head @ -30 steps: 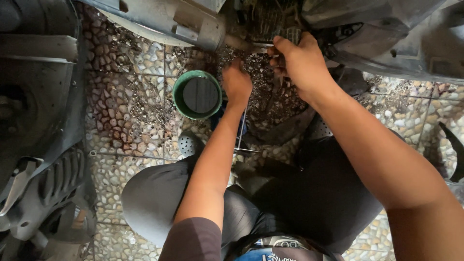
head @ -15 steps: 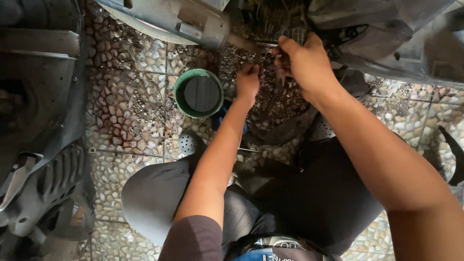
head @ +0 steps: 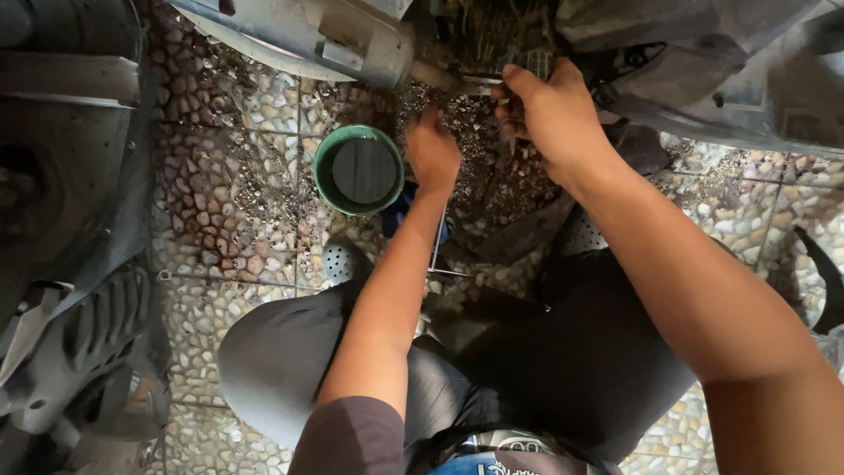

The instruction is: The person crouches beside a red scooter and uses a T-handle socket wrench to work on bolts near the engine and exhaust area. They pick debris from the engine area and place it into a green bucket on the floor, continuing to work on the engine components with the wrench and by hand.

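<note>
My right hand (head: 549, 119) is raised to the dark underside of a motor vehicle (head: 703, 62), with its fingers closed around a slim metal tool (head: 479, 84) at a ribbed engine part (head: 532, 60). My left hand (head: 431, 157) hangs just left of it, below the end of a silver exhaust pipe (head: 352, 40). Its fingers curl downward and what they hold is hidden. A green bowl (head: 327, 189) of dark liquid stands on the floor right beside my left hand.
The floor is pebble-patterned tile (head: 237, 220) with dirt and grit under the engine. Dark plastic body panels (head: 70, 264) lie at the left. A small perforated metal strainer (head: 345, 262) lies near my knee. My legs in dark trousers (head: 571, 369) fill the lower middle.
Both hands stay at the underside of the vehicle. My left hand's fingers have shifted slightly. The green bowl has not moved.
</note>
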